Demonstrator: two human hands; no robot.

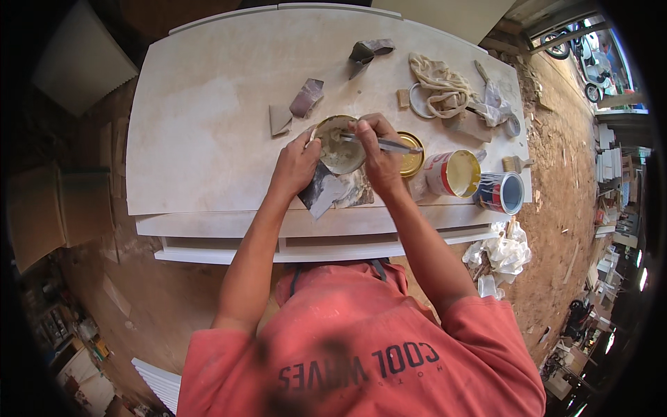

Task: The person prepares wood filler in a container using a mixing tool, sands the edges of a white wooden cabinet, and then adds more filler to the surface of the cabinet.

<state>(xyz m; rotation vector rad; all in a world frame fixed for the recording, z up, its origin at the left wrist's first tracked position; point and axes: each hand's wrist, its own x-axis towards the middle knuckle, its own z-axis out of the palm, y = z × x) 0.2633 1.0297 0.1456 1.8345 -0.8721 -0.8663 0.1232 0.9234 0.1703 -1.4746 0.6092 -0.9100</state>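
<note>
Mixing tin: the round tin (pixel 352 167) is above the near side of the white desk (pixel 208 146), its mouth showing greyish paste (pixel 335 153).
Left hand: the left hand (pixel 297 165) curls around the tin's left side, thumb at the rim.
Right hand: the right hand (pixel 379 149) pinches a flat grey spatula (pixel 397 146) between thumb and fingers, one end inside the tin.
Smeared board: a dark, paint-smeared board (pixel 360 194) lies just below the tin; a slack left grip could let the tin tip and spill paste there.
Open cans: the spatula's outer end overhangs a gold lid (pixel 413 164); a wide rightward swing could knock the red-and-white can (pixel 438 175), and that could jar the blue can (pixel 489 192) close beside it.
Sandpaper: folded sandpaper (pixel 307 97) lies beyond the tin; splashed paste could clog its grit.
</note>
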